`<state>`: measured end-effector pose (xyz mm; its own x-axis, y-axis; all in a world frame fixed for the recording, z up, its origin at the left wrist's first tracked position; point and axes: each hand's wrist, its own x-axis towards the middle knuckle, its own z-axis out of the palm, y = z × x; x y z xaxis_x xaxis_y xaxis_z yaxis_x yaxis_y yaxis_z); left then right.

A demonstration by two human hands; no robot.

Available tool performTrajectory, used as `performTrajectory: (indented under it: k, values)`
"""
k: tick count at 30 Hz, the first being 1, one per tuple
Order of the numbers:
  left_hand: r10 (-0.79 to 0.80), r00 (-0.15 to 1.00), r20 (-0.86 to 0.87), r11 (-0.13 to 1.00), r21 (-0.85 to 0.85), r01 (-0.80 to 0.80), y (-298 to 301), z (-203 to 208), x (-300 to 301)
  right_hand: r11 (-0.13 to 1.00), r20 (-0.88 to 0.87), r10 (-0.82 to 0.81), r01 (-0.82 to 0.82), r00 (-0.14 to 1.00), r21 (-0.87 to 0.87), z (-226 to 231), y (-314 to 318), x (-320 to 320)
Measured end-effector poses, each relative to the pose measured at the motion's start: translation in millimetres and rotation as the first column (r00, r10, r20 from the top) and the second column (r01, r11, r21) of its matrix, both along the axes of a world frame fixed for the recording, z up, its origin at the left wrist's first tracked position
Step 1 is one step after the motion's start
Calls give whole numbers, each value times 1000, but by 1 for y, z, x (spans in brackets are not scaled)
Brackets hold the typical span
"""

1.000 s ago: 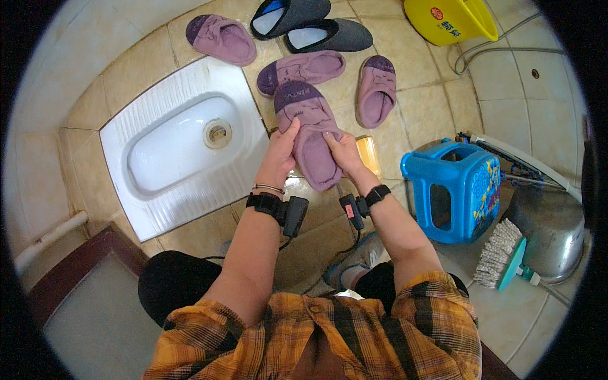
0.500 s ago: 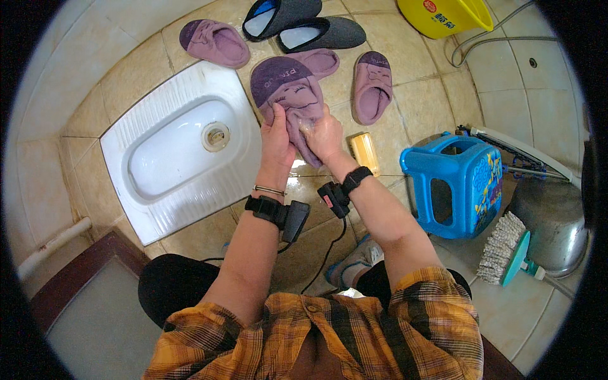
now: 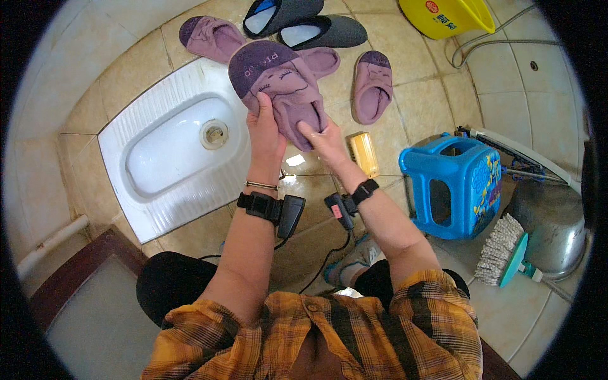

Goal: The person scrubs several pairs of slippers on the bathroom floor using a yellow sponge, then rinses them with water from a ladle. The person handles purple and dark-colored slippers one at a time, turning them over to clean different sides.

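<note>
A purple slipper with a darker toe is held up in both my hands, toe pointing away, its opening toward me. My left hand grips its left side with the thumb on top. At the heel end, my right hand holds the right edge, thumb over the opening. Behind it on the tiled floor lie more purple slippers: one at the left, one partly hidden and one at the right. A yellow block-shaped thing, perhaps a brush, lies right of my right hand.
Left is a white squat toilet. Dark grey slippers lie at the back, near a yellow basin and a hose. At right stand a blue plastic stool, a mop and a metal pot. Wet floor shines below my hands.
The slipper has moved slightly up and left. Its squeezed opening has spread out, and my right hand has shifted from a closed squeeze to holding the heel edge.
</note>
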<state>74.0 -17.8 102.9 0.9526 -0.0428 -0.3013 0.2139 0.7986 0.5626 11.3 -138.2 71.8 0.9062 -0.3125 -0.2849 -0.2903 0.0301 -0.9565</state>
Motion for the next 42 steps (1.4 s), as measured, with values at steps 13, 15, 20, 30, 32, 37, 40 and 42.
performTrajectory:
  k: [13, 15, 20, 30, 32, 37, 40, 42]
  values:
    - [104, 995, 2, 994, -38, -104, -5, 14, 3, 817, -54, 5, -35, 999, -575, 6, -2, 24]
    - [92, 995, -30, 994, -58, -94, -6, 12, 2, 829, -95, 1, -54, 995, -557, -2, -10, 31]
    - [57, 998, 5, 995, -88, -56, 1, 0, 6, 991, -29, 69, -72, 997, -112, -6, -29, 36]
    - [77, 996, -40, 975, -204, -84, 27, -24, 16, 832, 14, 227, -201, 974, 517, 9, -14, 6]
    - [83, 996, -16, 980, -178, -85, 23, -22, 14, 928, 13, 152, -148, 988, 343, 5, -4, 7]
    - [81, 997, 15, 997, -17, -80, 15, -10, 11, 986, -148, -47, 70, 988, 150, 4, 1, 9]
    - [71, 997, -4, 997, -24, -71, 16, -5, 11, 995, -187, 31, -12, 982, 101, 9, -7, 10]
    - [85, 996, -3, 995, -60, -85, 20, -4, 12, 981, -172, 122, -93, 977, 171, 13, -12, 11]
